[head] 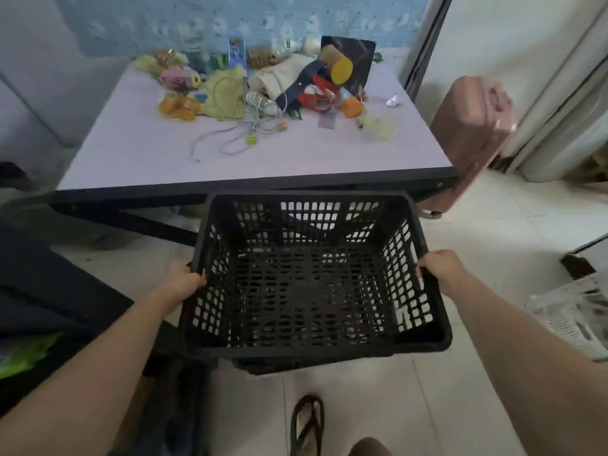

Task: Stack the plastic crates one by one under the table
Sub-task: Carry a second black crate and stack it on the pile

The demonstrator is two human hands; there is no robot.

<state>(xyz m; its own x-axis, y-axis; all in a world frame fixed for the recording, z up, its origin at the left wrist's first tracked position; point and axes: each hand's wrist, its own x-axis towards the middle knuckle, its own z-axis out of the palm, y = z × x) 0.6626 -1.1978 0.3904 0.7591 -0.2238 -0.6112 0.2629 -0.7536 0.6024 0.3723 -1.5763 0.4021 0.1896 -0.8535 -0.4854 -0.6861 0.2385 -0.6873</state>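
Observation:
A black plastic crate (306,278) with slotted walls is held above the tiled floor, just in front of the table (138,153). It is empty. My left hand (184,281) grips its left rim and my right hand (442,269) grips its right rim. The crate's far edge reaches the table's dark front edge. Dark plastic shows under the crate's near bottom edge; I cannot tell whether it is a second crate. The space under the table is mostly hidden by the crate.
The table top carries a heap of clutter (263,83): cloths, cables, a yellow-capped tube. A pink suitcase (470,133) stands at the table's right corner. Dark fabric (49,291) lies at left, printed paper (572,317) at right. My sandalled foot (307,422) is below the crate.

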